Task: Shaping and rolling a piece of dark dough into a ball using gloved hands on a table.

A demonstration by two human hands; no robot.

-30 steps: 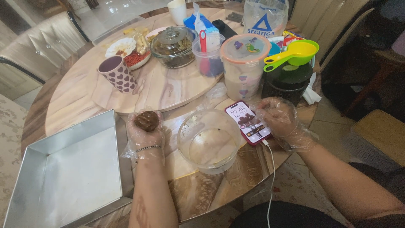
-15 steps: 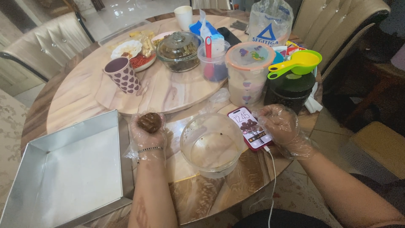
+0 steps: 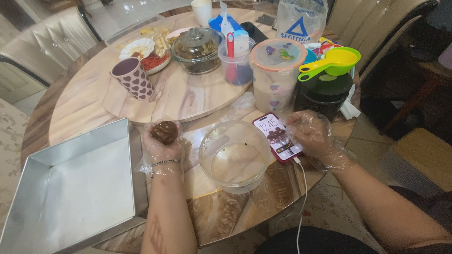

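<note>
**Dough ball cupped in one gloved hand, phone under the other**

The left hand, in a thin plastic glove, is closed around a brown dough ball, held above the table edge between the square metal baking tin and the clear plastic bowl. The ball looks soft, light and probably sticky, so it is best cradled from below, not pinched. The right hand, also gloved, rests open with fingers on the smartphone, which lies flat beside the bowl with its cable trailing off the table.
</note>
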